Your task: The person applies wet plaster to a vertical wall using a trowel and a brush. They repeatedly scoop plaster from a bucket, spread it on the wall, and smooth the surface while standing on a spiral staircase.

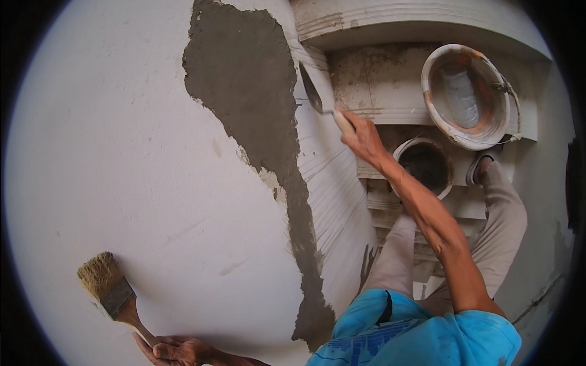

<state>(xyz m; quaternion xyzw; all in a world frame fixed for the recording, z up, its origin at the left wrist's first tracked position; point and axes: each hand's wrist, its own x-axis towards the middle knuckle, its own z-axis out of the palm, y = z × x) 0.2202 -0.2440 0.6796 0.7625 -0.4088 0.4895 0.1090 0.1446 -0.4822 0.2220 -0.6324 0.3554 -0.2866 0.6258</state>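
Observation:
Grey wet mortar (pixel 250 73) covers a long, ragged patch on the white wall (pixel 146 165), broad at the top and narrowing downward. My right hand (pixel 366 141) grips the pale handle of a pointing trowel (pixel 311 89), its blade beside the patch's right edge; I cannot tell whether it touches the wall. Low on the left, my left hand (pixel 174 351) holds a wide paintbrush (pixel 111 285) by its wooden handle, thumb over it. The brush's bristles point up and left, and look stiff and caked, away from the mortar.
On the steps (pixel 390 116) at right stands a stained bucket (pixel 430 97) with a rope handle and a clear plastic bottle (pixel 461 94) inside. A smaller bucket (pixel 448 183) holding dark grey material sits below it, near my legs. My shod foot (pixel 476 168) rests beside the larger bucket.

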